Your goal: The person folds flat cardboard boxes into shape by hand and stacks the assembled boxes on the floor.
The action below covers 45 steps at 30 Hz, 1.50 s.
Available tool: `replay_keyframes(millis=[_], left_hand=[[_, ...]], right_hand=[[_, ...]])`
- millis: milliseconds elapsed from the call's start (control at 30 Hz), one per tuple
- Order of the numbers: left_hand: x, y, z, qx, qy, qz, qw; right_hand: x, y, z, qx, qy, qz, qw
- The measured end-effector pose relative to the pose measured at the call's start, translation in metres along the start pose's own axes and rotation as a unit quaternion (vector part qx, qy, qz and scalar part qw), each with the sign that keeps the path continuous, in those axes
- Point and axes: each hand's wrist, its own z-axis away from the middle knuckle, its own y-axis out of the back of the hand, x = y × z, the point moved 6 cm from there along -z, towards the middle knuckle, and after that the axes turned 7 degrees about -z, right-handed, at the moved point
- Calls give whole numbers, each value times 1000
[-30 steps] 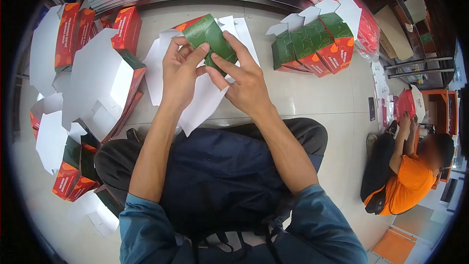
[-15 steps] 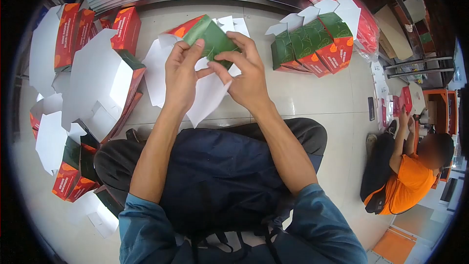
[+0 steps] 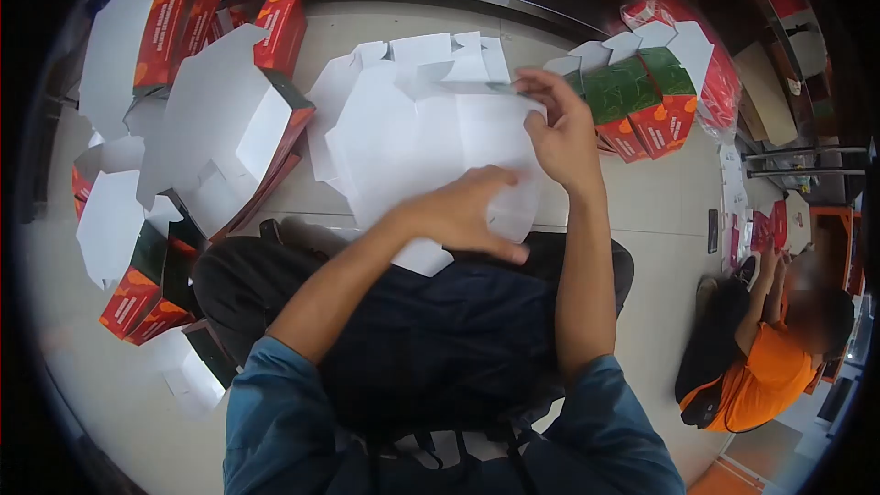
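Note:
An unfolded carton [image 3: 385,137] lies white side up in front of my lap, its flaps and cut edges spread on the floor. My right hand [image 3: 564,124] grips the carton's raised flap at the far right corner between thumb and fingers. Across the near part of the carton reaches my left hand [image 3: 463,211], slightly blurred, thumb and fingers spread apart. It holds nothing; whether it touches the card I cannot tell. Another white sheet edge shows beneath the carton on the left.
Red and green cartons [image 3: 165,27] and open white ones [image 3: 202,119] crowd my left side. Folded cartons [image 3: 632,96] stand in a row to the right, beside a plastic-wrapped red bundle [image 3: 724,92]. A person in an orange shirt [image 3: 765,371] sits far right.
The green and red carton in my hands has been turned and opened out, showing its white inside. My left hand has dropped toward my lap and spread; my right hand has moved right.

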Motion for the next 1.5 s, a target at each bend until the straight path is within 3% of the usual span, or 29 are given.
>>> replay_keyframes(millis=[33,67,100,200,267,367,400,467,567,667,767,867,967,1167,1267,1367,1500], left_hand=[[-22,13,-2,11,35,269,962],[-44,26,-3,41,62,518,852],[-22,58,0,107,75,631,765],[-43,98,9,261,108,564,776],[-35,97,11,276,89,551,782],[-24,98,8,285,25,555,781],[-20,98,8,288,11,545,788],[-14,98,9,293,-15,523,800],[-18,109,12,296,-16,501,813],[-15,108,15,315,21,452,834],[-14,102,12,320,39,407,855],[-10,98,13,331,35,389,859],[-4,104,16,343,19,358,868],[4,115,21,340,16,290,894],[-3,117,21,404,27,238,883],[-7,129,27,410,23,-17,912],[23,117,28,225,83,4,971]], right_hand=[[1,-4,1,-32,23,4,999],[-3,-10,2,-71,40,2,997],[-11,-15,4,-108,58,-1,992],[-28,-27,10,-168,35,-72,983],[-30,-29,8,-151,30,-111,982],[-14,-20,8,40,-92,-281,954],[-23,-21,6,33,-5,-159,987],[-38,-32,8,17,167,91,982],[-35,-52,15,-101,151,101,978],[-35,-49,15,-140,133,82,978],[-32,-46,16,-109,114,99,983],[-23,-53,20,-27,175,224,958],[-24,-64,22,11,178,314,933],[-22,-81,22,25,105,357,928],[-16,-87,26,-69,102,236,964],[-10,-83,31,-234,-49,23,971],[16,-41,12,-106,-87,-83,987]])
